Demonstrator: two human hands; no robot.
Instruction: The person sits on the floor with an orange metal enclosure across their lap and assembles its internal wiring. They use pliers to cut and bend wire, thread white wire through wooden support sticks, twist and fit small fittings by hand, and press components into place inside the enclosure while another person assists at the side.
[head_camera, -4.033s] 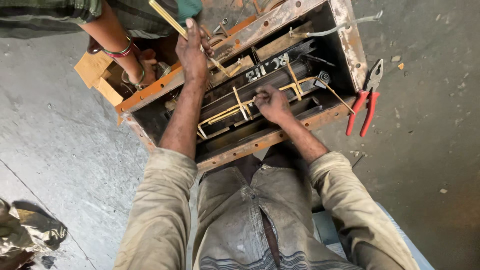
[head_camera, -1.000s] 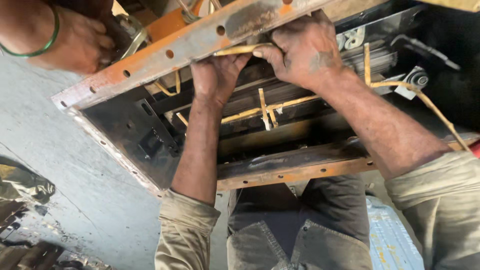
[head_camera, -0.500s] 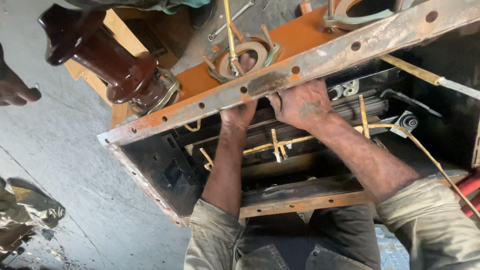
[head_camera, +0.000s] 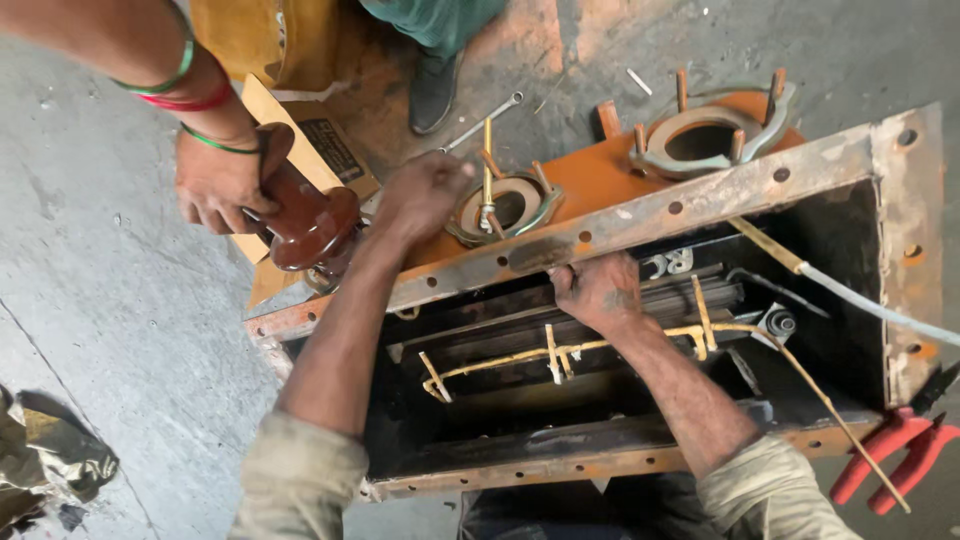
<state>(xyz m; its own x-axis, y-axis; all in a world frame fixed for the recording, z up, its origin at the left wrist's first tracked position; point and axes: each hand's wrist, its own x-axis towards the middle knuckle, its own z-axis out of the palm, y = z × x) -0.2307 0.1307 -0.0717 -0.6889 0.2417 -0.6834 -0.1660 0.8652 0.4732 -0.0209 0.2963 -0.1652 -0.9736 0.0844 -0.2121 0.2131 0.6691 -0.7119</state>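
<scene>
A rusty open steel tank (head_camera: 690, 205) lies on its side in front of me, with yellow-sleeved leads (head_camera: 590, 350) inside. My left hand (head_camera: 420, 195) reaches over the rim onto the orange outer wall. It sits between a metal flange ring (head_camera: 505, 210) with a brass stud and a brown porcelain insulator (head_camera: 305, 225). Its fingers curl downward, out of sight. My right hand (head_camera: 600, 290) is inside the tank just under the rim, its fingertips hidden behind the lip. Another person's hand (head_camera: 215, 185) grips the insulator.
A second, larger flange ring (head_camera: 705, 140) sits further right on the orange wall. Red-handled pliers (head_camera: 905, 450) lie on the concrete floor at the right. A spanner (head_camera: 480, 120) and a person's shoe (head_camera: 435, 90) are beyond the tank. Crumpled foil (head_camera: 45, 460) lies at the left.
My left hand has come out of the tank and over the rim to the orange wall. The other person's hand now grips the brown insulator. My view has pulled back.
</scene>
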